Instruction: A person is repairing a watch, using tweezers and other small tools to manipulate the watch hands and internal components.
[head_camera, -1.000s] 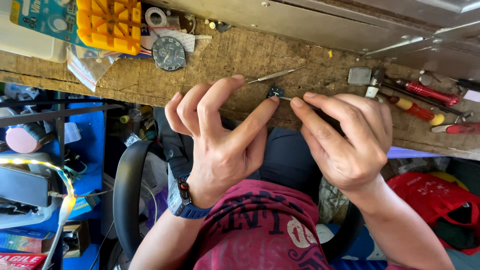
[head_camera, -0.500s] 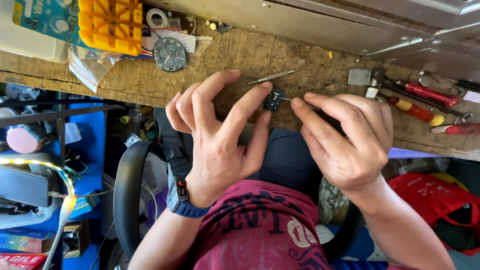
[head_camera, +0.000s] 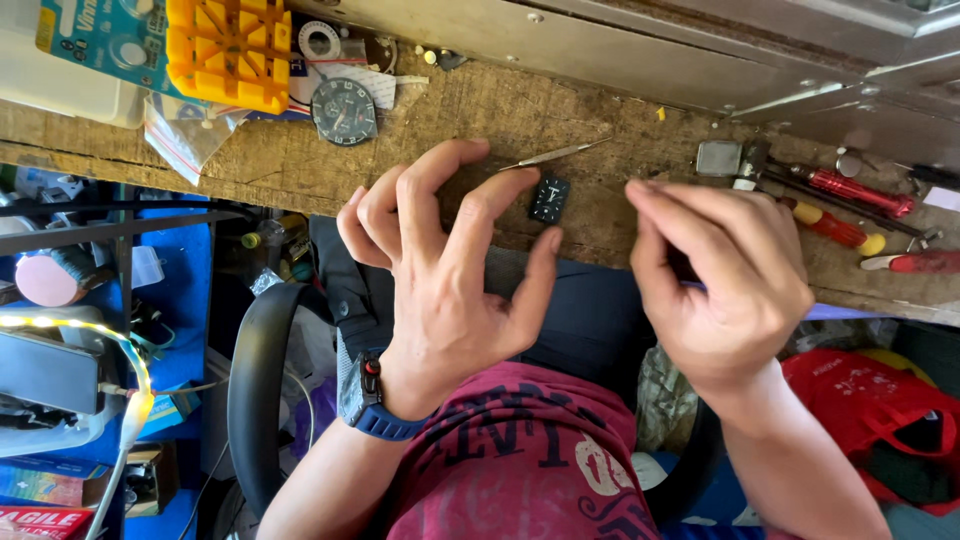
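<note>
Your left hand (head_camera: 455, 275) hovered with fingers spread and holding nothing, its index fingertip just beside the small dark square watch part (head_camera: 549, 199) lying flat on the worn wooden bench (head_camera: 620, 200), while your right hand (head_camera: 725, 275) hung well to the right of it, fingers loosely curled and also holding nothing that could be seen. The part lay just far of the left fingertips, clearly nearer that hand, with thin metal tweezers (head_camera: 555, 153) angled just beyond it. Red-handled screwdrivers (head_camera: 850, 190) crowded the bench's right end; a yellow plastic holder (head_camera: 228, 45) and a round watch dial (head_camera: 344, 111) sat far left.
</note>
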